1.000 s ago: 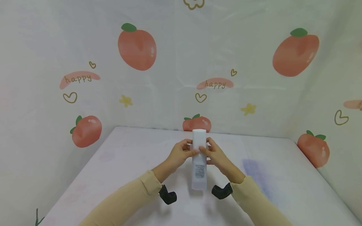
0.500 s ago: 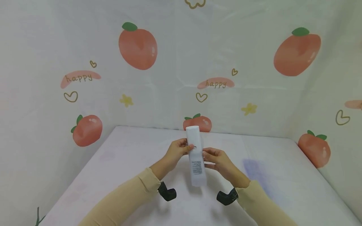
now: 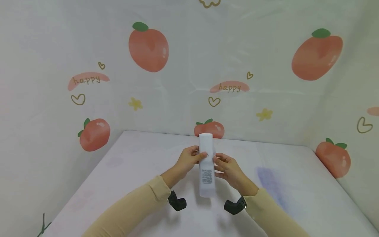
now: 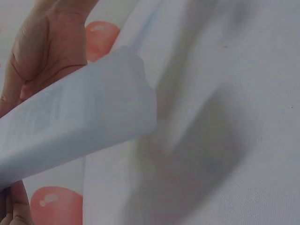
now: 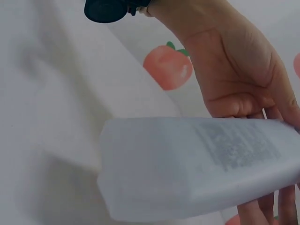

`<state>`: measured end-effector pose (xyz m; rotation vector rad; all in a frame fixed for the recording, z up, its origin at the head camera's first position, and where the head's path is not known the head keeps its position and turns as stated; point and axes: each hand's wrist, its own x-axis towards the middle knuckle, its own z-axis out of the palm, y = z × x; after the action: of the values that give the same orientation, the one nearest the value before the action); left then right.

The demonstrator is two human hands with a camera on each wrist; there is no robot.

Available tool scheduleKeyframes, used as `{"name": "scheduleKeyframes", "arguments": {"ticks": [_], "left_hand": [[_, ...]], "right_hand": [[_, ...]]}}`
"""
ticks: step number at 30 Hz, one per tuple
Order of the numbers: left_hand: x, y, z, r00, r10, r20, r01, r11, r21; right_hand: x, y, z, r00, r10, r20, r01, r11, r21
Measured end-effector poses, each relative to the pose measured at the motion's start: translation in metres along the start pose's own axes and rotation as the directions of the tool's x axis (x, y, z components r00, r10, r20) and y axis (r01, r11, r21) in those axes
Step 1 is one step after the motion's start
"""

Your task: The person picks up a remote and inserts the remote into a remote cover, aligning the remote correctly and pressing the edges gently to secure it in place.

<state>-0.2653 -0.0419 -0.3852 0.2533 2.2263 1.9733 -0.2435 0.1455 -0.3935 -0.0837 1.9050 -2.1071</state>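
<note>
A tall white bottle-like container [image 3: 206, 164] with small dark print and a cloudy, translucent lower end hangs nearly upright above the table. My left hand [image 3: 189, 160] grips its left side, thumb across the front and fingers behind. At its right edge, my right hand [image 3: 232, 171] holds it with thumb and bent fingers, partly hidden by the container. In the left wrist view the container's lower end [image 4: 122, 98] shows a notched rim, with my right hand [image 4: 47, 47] beyond it. The right wrist view shows the printed face [image 5: 236, 145] and my left hand [image 5: 239, 70].
A white cloth-covered table [image 3: 142, 158] with a faint purple patch [image 3: 270, 184] lies below. Behind it stands a white backdrop [image 3: 189, 59] printed with peaches. Each wrist carries a black camera, such as the right one [image 3: 235, 206].
My right hand slid off the container's front and moved right, then came back against its edge. The container leaned left and is nearly upright again. My left hand kept its grip.
</note>
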Motion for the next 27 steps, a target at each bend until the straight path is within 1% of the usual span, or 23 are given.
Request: {"name": "scheduleKeyframes", "arguments": {"ticks": [4, 8, 13, 14, 18, 20, 21, 25, 27], "left_hand": [[0.0, 0.001, 0.001, 1.0, 0.01, 0.01, -0.01, 1.0, 0.012], [-0.001, 0.001, 0.001, 1.0, 0.023, 0.001, -0.023, 0.999, 0.028], [0.001, 0.001, 0.0, 0.999, 0.046, 0.013, -0.047, 0.997, 0.055], [-0.002, 0.006, 0.0, 0.999, 0.048, 0.016, -0.049, 0.997, 0.063], [0.002, 0.007, 0.001, 0.998, 0.053, 0.031, -0.055, 0.996, 0.077], [0.002, 0.009, 0.001, 0.998, 0.053, 0.038, -0.057, 0.993, 0.101], [0.006, 0.006, 0.0, 0.997, 0.057, 0.042, -0.062, 0.992, 0.113], [0.005, 0.012, -0.001, 0.997, 0.056, 0.058, -0.066, 0.983, 0.174], [0.005, 0.013, -0.002, 0.996, 0.048, 0.07, -0.061, 0.981, 0.186]], "right_hand": [[0.001, -0.001, 0.003, 0.998, -0.008, -0.065, 0.008, 1.0, -0.004], [0.003, -0.002, 0.008, 0.991, -0.015, -0.132, 0.016, 1.0, 0.003], [0.005, -0.003, 0.016, 0.984, -0.017, -0.177, 0.028, 0.998, 0.061], [0.006, -0.004, 0.017, 0.983, -0.017, -0.182, 0.031, 0.997, 0.076], [0.008, -0.008, 0.02, 0.974, 0.003, -0.228, 0.021, 0.994, 0.105], [0.009, -0.011, 0.021, 0.968, 0.016, -0.251, 0.008, 0.996, 0.094], [0.01, -0.012, 0.021, 0.965, 0.023, -0.261, -0.001, 0.997, 0.083], [0.013, -0.017, 0.021, 0.961, 0.045, -0.272, -0.036, 0.999, 0.036], [0.014, -0.019, 0.021, 0.96, 0.053, -0.277, -0.048, 0.999, 0.025]]}}
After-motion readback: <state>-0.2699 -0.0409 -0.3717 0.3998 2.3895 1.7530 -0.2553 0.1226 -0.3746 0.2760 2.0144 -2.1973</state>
